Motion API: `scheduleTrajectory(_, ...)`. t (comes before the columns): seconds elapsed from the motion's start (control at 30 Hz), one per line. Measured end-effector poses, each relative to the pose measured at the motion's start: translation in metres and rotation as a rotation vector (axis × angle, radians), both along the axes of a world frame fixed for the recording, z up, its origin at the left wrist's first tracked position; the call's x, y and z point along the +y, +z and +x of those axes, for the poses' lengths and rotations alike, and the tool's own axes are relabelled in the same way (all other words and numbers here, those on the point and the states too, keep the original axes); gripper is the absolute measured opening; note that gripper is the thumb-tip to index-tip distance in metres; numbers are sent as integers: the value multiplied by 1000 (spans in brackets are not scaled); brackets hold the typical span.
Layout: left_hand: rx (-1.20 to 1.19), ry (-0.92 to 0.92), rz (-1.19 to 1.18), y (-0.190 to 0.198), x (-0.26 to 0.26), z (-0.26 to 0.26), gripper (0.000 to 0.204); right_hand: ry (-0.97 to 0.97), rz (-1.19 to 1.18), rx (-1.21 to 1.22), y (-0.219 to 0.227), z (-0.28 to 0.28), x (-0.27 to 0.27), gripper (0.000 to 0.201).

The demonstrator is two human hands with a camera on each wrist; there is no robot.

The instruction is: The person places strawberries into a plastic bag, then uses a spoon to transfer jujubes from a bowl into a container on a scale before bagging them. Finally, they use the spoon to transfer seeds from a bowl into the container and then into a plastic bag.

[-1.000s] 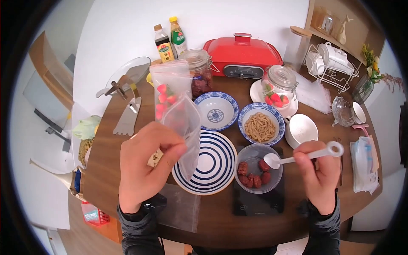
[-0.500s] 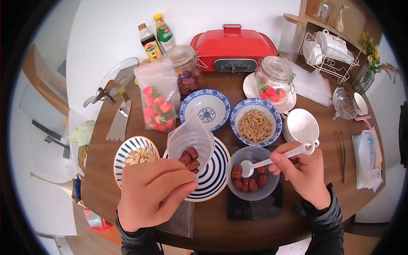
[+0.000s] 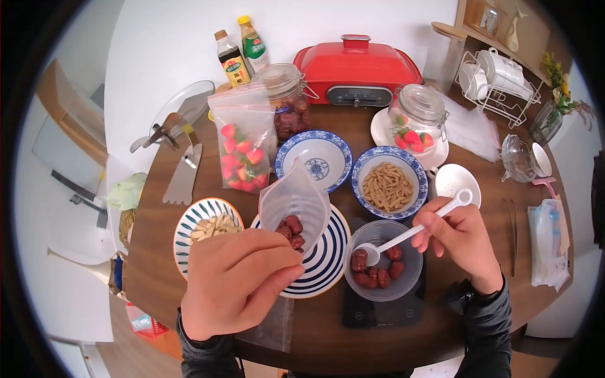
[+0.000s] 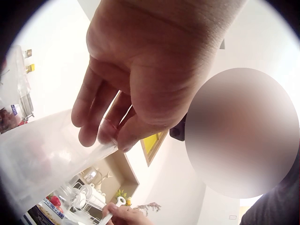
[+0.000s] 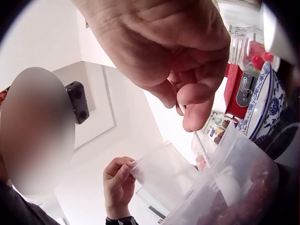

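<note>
My left hand (image 3: 236, 283) pinches the edge of a clear plastic bag (image 3: 296, 192) over the striped plate (image 3: 331, 252). The bag's mouth gapes, and several red dates (image 3: 292, 228) lie inside it. Between the thumb and fingers of my right hand (image 3: 463, 242) is a white measuring spoon (image 3: 413, 233). Its bowl dips into a clear plastic tub (image 3: 414, 268), right beside several dates (image 3: 382, 278) there. In the right wrist view the spoon's bowl (image 5: 228, 188) shows inside the tub wall. The tub stands on a black scale (image 3: 384, 316).
Behind the tub stand a blue-patterned bowl of brown pieces (image 3: 387, 187) and a white cup (image 3: 459, 183). A strawberry bag (image 3: 242, 151), a date jar (image 3: 283, 107) and a red cooker (image 3: 356, 66) line the back. A dish of pale slices (image 3: 214, 227) sits left; tweezers (image 3: 513, 239) lie right.
The bag has tilted and come down, so its mouth and the dates inside now show. My right hand has shifted left, and the spoon's bowl has moved across the tub to its left-hand dates.
</note>
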State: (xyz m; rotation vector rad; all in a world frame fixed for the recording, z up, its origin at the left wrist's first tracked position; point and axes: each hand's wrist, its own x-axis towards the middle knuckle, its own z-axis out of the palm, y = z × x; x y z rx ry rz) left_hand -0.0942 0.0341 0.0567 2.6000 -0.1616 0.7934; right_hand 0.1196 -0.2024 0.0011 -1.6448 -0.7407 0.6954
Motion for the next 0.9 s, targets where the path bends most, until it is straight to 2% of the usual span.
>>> scheduleTrajectory(0.17, -31, 8, -66, 0, 3, 0, 18, -99, 5, 100, -6, 12, -2, 26)
scheduleTrajectory(0.3, -25, -12, -112, 2, 3, -1, 18, -188, 136, 199, -5, 13, -6, 29)
scheduleTrajectory(0.37, -10, -109, -77, -2, 5, -2, 17, -329, 328, 133, 2, 6, -10, 27)
scheduleTrajectory(0.43, 30, -125, -56, -1, 4, -4, 16, -370, 449, 60, 12, -5, -13, 28)
scheduleTrajectory(0.6, 34, -215, 26, -3, -4, -1, 17, -447, 519, -156, 25, -43, -14, 31)
scheduleTrajectory(0.7, 42, -210, 30, -3, -6, -1, 16, -261, 513, -269, 34, -62, -8, 24)
scheduleTrajectory(0.77, 27, -208, 34, -4, -5, -1, 16, -255, 532, -182, 40, -67, -6, 23)
scheduleTrajectory(0.83, 8, -201, 33, -3, -3, -2, 17, 45, 424, -355, 46, -61, 1, 22)
scheduleTrajectory(0.9, 6, -170, 16, -1, -2, -3, 18, 86, 335, -367, 51, -58, 2, 24)
